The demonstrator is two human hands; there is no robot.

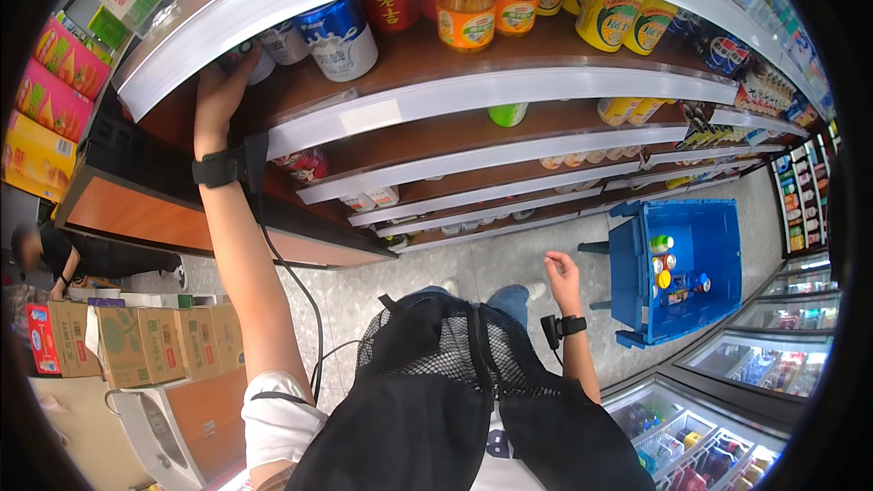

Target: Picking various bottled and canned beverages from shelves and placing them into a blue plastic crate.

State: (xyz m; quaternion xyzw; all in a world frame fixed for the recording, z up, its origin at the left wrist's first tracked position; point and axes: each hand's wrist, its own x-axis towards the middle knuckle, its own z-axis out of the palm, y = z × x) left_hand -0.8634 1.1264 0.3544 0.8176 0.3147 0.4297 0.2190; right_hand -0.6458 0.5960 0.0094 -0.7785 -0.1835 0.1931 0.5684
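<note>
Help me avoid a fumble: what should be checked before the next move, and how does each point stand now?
1. Left hand at the can: ok, at the shelf's left end.
2. Firm grip: cannot tell, fingers partly hidden.
3. Right hand free: ok, nothing visible in it.
4. Crate open: ok, uncovered, with items inside.
5. Cable tucked away: not ok, hangs loose.

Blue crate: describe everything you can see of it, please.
The blue crate is an open-topped rectangular box, apparently plastic, with a raised rim and projecting corners. It stands to the person's right, opening facing up toward the camera. Several small drink containers lie inside, bunched toward its left side, with much of the interior bare. Dark leg-like pieces show at its left; whether they support it is unclear. Neither hand touches it.
</note>
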